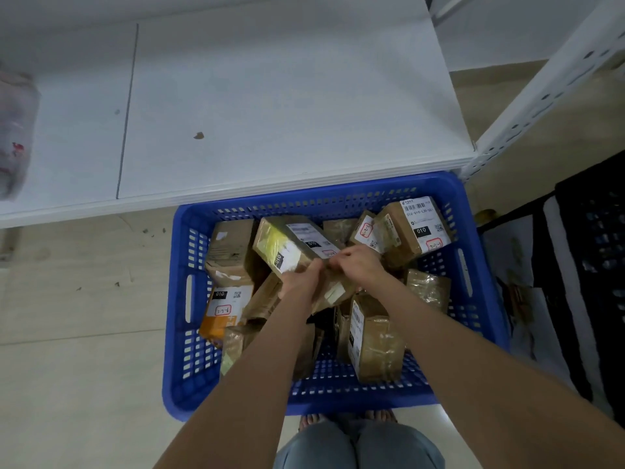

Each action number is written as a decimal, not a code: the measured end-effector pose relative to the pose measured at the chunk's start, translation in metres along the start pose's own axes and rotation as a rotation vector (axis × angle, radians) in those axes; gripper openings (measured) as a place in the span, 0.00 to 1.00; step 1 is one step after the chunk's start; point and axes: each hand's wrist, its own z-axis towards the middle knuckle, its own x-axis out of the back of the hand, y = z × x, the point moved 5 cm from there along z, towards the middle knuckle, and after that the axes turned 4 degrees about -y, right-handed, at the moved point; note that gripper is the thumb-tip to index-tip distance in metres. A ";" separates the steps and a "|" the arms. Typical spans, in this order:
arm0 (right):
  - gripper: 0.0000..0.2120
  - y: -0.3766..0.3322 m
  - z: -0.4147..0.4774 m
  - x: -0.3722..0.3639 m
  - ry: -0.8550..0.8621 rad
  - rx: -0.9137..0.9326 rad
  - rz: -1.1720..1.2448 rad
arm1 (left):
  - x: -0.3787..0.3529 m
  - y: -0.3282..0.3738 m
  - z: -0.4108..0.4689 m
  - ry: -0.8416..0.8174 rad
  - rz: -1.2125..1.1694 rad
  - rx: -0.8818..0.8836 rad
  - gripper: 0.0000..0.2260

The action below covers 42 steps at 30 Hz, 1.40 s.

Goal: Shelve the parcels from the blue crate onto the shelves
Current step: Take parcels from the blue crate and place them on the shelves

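The blue crate [176, 333] stands on the floor under me, filled with several brown cardboard parcels. Both hands reach into its middle. My left hand [301, 279] grips the near end of a long taped parcel [287, 247] with white labels that lies tilted on top of the pile. My right hand [358, 265] rests on the same parcel's right side, fingers curled over it. Another labelled parcel [411, 228] leans in the far right corner. An upright taped parcel [373, 336] stands near the front. The white shelf [270, 96] lies just beyond the crate.
A wrapped bag [15, 130] sits on the shelf's far left. A white perforated upright [541, 93] rises at the right. A black crate [595, 258] and a black-and-white bag [527, 282] stand right of the blue crate. Beige floor lies to the left.
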 end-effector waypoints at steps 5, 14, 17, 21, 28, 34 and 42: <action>0.28 -0.006 -0.048 0.026 0.060 -0.103 0.066 | 0.045 0.019 -0.065 -0.098 -0.057 -0.006 0.21; 0.18 -0.091 -0.183 0.066 -0.299 -0.281 0.672 | 0.113 0.080 -0.211 -0.293 -0.044 -0.131 0.05; 0.19 -0.120 -0.223 0.083 -0.370 -0.259 0.751 | 0.133 0.093 -0.254 -0.353 -0.068 -0.115 0.12; 0.18 -0.154 -0.270 0.101 -0.408 -0.212 0.742 | 0.161 0.106 -0.307 -0.426 -0.044 -0.109 0.16; 0.24 -0.206 -0.342 0.118 -0.452 -0.173 0.679 | 0.208 0.121 -0.392 -0.427 0.013 -0.108 0.22; 0.30 -0.245 -0.397 0.132 -0.525 -0.087 0.629 | 0.242 0.135 -0.455 -0.399 0.020 -0.239 0.28; 0.14 -0.293 -0.467 0.156 -0.458 0.124 0.601 | 0.268 0.152 -0.542 -0.229 -0.046 -0.447 0.18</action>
